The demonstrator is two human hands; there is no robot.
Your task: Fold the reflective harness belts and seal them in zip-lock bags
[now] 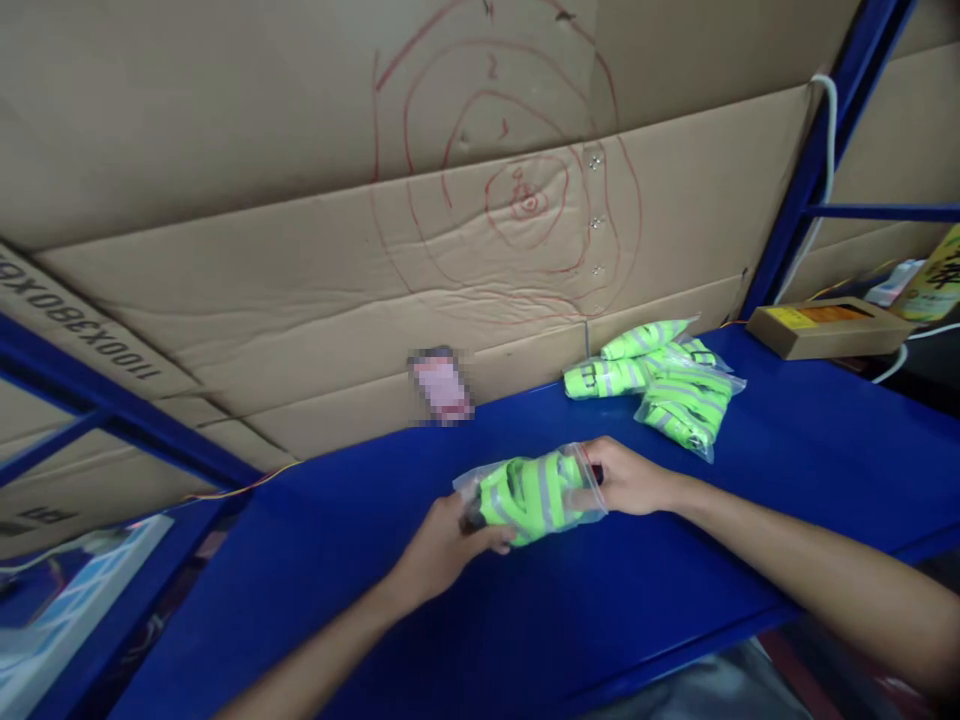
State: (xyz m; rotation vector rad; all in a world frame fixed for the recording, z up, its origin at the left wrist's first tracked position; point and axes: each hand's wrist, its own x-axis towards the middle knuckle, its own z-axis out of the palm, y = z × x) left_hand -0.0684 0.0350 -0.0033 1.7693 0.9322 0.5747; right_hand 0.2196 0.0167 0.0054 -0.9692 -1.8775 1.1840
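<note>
Bare forearms (330,635) foremost; left fingers (492,538), right fingers (604,452) grip clear bag (536,497), neon-green grey-striped bundle (525,492) inside.

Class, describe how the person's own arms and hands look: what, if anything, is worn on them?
The left hand and right hand are ungloved, with no rings visible, though both are partly hidden. The left forearm and right forearm are bare and taper toward the wrist, with no sleeve, watch, bracelet or marking visible.
</note>
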